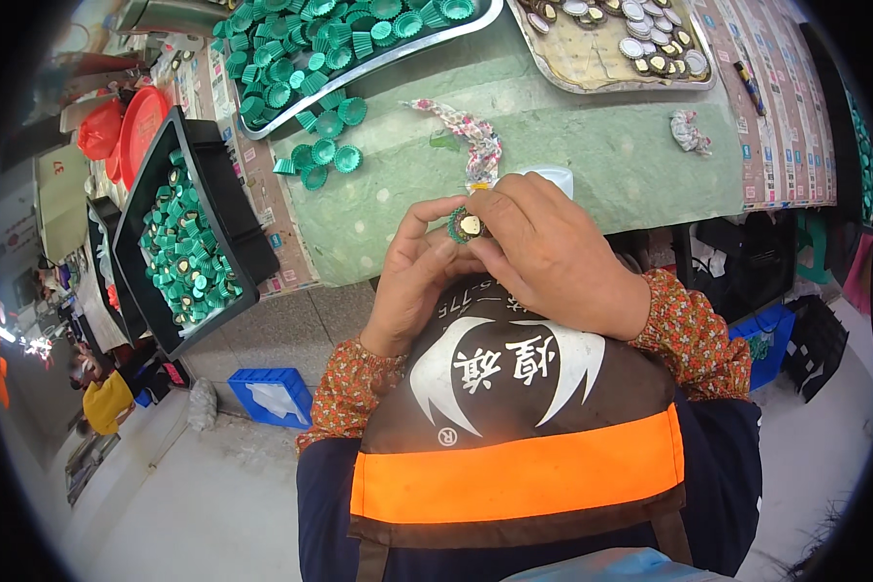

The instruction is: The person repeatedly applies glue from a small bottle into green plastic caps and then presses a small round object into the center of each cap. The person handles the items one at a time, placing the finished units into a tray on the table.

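Note:
In front of my chest, both hands are closed on one small dark chocolate piece with a cream-coloured top point(470, 225), with a green fluted cup point(453, 225) around its left edge. My left hand point(419, 264) steadies it from the left with thumb and fingers. From the right, my right hand point(551, 241) pinches it, and its fingers cover part of the piece. Just beyond the hands lies a floral cloth strip point(482, 145). A white plastic item point(559, 178) is partly hidden behind my right hand.
Green fluted cups fill a metal tray point(378, 65) at the far left, with several loose beside it. Another metal tray point(619, 89) holds dark pieces and white discs. A black crate point(233, 204) of green-cupped pieces stands left. A crumpled cloth point(689, 133) and pen point(750, 89) lie right.

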### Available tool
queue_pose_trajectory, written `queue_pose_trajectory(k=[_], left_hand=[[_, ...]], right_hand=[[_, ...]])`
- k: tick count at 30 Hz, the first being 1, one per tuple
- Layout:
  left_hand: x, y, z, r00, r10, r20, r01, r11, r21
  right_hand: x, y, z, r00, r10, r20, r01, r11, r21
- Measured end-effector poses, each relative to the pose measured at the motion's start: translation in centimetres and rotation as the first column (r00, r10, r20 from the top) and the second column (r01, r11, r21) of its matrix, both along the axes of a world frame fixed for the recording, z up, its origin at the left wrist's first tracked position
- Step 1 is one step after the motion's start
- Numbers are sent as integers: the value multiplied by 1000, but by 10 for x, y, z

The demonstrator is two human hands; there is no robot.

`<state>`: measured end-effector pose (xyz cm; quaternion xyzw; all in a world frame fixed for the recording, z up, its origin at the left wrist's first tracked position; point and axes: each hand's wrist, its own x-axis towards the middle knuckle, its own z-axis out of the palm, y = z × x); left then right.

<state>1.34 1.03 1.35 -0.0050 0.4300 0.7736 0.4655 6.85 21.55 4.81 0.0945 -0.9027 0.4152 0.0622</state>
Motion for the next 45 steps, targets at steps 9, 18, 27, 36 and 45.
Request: queue_pose_trajectory(k=[9, 18, 27, 36, 45], left_hand=[[0, 0, -4, 1000, -13, -8, 13, 999, -38], [2, 1, 1, 1000, 2, -23, -3, 998, -60], [8, 4, 9, 983, -29, -184, -3, 985, -171], [12, 12, 23, 893, -139, -427, -29, 931, -364], [16, 20, 17, 945, 2, -326, -118, 935, -336]], right_hand=[[1, 1, -2, 1000, 21, -13, -21, 1000, -5], [2, 1, -1, 1000, 17, 6, -17, 1000, -11], [4, -3, -10, 992, 26, -126, -22, 999, 32], [8, 1, -16, 966, 79, -246, -46, 990, 136], [10, -3, -23, 972, 22, -234, -11, 999, 47]])
